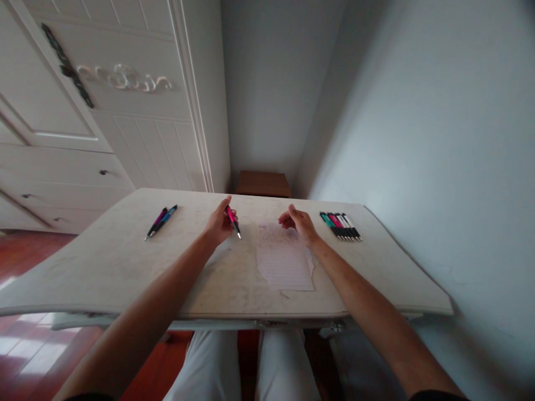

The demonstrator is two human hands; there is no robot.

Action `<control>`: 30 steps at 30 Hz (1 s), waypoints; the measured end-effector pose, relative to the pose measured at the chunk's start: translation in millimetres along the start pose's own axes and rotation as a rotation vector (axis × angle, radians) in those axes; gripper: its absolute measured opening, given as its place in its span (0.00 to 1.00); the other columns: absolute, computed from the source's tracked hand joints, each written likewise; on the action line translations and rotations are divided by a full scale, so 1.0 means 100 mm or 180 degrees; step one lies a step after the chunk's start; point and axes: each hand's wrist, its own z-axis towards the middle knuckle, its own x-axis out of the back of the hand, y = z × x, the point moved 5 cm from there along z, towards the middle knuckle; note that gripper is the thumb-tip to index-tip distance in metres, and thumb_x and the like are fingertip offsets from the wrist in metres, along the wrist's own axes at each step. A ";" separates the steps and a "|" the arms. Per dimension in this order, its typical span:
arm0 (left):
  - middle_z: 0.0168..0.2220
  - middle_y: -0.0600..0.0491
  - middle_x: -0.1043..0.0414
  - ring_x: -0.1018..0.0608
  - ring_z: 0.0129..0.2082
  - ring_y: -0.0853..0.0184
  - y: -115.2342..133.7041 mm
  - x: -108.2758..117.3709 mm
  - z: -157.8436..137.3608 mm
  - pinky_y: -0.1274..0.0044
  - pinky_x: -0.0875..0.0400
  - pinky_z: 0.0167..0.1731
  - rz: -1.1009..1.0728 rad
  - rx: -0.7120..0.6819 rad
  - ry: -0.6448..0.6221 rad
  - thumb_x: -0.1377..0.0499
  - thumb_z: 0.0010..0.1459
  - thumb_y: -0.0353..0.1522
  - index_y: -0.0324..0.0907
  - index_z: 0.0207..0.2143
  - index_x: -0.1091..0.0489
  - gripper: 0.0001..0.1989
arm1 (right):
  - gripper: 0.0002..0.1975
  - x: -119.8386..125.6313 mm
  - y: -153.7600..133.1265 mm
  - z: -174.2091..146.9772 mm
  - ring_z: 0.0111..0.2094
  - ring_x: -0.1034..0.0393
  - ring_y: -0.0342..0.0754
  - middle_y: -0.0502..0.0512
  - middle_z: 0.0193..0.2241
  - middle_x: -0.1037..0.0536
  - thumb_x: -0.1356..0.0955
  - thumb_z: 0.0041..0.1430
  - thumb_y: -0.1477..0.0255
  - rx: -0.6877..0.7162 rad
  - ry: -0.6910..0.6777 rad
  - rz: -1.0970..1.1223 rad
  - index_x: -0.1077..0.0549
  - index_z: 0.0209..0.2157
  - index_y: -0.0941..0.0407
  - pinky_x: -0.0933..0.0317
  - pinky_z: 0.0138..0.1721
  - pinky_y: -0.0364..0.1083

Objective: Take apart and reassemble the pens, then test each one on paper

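A pink and black pen (233, 221) is held in my left hand (220, 224), its silver tip slanting down to the right over the white table. My right hand (300, 224) hovers at the top right of a sheet of lined paper (286, 264). Its fingers are loosely curved, the thumb is apart, and nothing shows between them. Scribbled marks cover the paper's upper part, and its side edges look torn. To the right of that hand lies a tight row of several pens (340, 226) in green, pink, white and black.
Two pens, one purple (157, 221) and one blue (164, 219), lie side by side on the left of the white table (125, 267). A white wardrobe (167, 111) stands beyond at the left. A wall (438, 139) borders the right side. Behind the table is a brown wooden box-like piece (262, 182).
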 end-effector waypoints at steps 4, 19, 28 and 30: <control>0.13 0.60 0.41 0.35 0.12 0.75 -0.03 0.02 0.01 0.81 0.38 0.15 -0.0521 0.0489 -0.0136 0.42 0.58 0.45 0.40 0.19 0.44 0.24 | 0.37 -0.04 0.03 -0.01 0.22 0.32 0.42 0.57 0.23 0.23 0.37 0.44 0.36 -0.0154 -0.0093 0.0069 0.25 0.22 0.59 0.38 0.25 0.41; 0.13 0.64 0.58 0.48 0.06 0.76 -0.05 0.01 -0.07 0.85 0.63 0.04 -0.0904 0.1218 -0.0765 0.53 0.61 0.29 0.38 0.27 0.37 0.10 | 0.36 -0.08 0.09 -0.02 0.22 0.32 0.42 0.57 0.23 0.23 0.37 0.46 0.37 -0.0185 -0.0210 0.0028 0.24 0.22 0.59 0.39 0.25 0.41; 0.12 0.65 0.62 0.50 0.06 0.76 0.04 0.04 -0.05 0.85 0.66 0.06 -0.1043 0.0722 -0.0643 0.52 0.52 0.27 0.40 0.22 0.41 0.07 | 0.34 -0.07 0.06 -0.02 0.21 0.33 0.42 0.56 0.21 0.24 0.37 0.50 0.40 0.0058 -0.0068 -0.0030 0.25 0.21 0.58 0.39 0.25 0.42; 0.12 0.64 0.61 0.51 0.06 0.76 0.04 0.01 -0.08 0.84 0.65 0.06 -0.1031 0.0703 -0.0706 0.52 0.53 0.28 0.40 0.21 0.40 0.08 | 0.33 -0.05 0.03 -0.01 0.20 0.34 0.42 0.55 0.20 0.25 0.37 0.51 0.41 0.0143 0.0035 0.0002 0.25 0.20 0.58 0.39 0.24 0.42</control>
